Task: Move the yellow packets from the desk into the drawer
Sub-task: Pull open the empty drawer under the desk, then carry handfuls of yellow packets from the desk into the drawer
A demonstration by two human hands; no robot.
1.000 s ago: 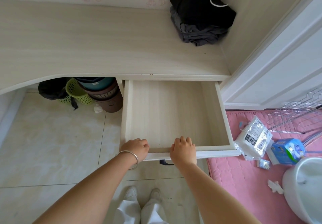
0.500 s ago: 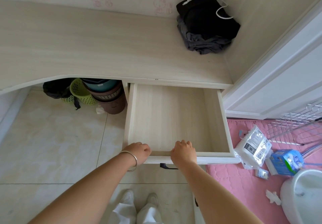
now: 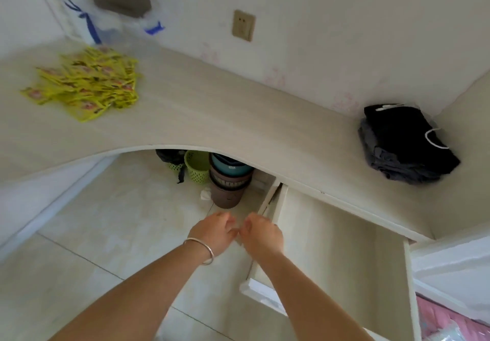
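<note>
— Which step would you say this is?

— The fetching, I'd judge. The drawer [image 3: 342, 256] stands pulled out and nothing lies in it that I can see, while the yellow packets [image 3: 87, 81] sit in a loose heap on the far left of the surface [image 3: 212, 118], well apart from it.

— And the hands?

— Out in front over the floor, just beside the drawer's left corner. The left hand [image 3: 212, 232], with a metal bangle [image 3: 200, 250] on the wrist, and the right hand [image 3: 261, 236] have their fingers loosely curled with nothing in them; the fingertips look close to touching, though the blur won't let me swear to it.

— So what does the next move call for?

— A reach up and leftward, I'd think, then gathering many at once. They look like thin, flat, glossy sachets, slippery and overlapping, so a scoop with both hands would suit better than a pinch.

— And the drawer itself?

— Pale wood grain, shallow, flat-bottomed, like the surface above. Folded dark clothes [image 3: 405, 142] lie at the right end.
</note>
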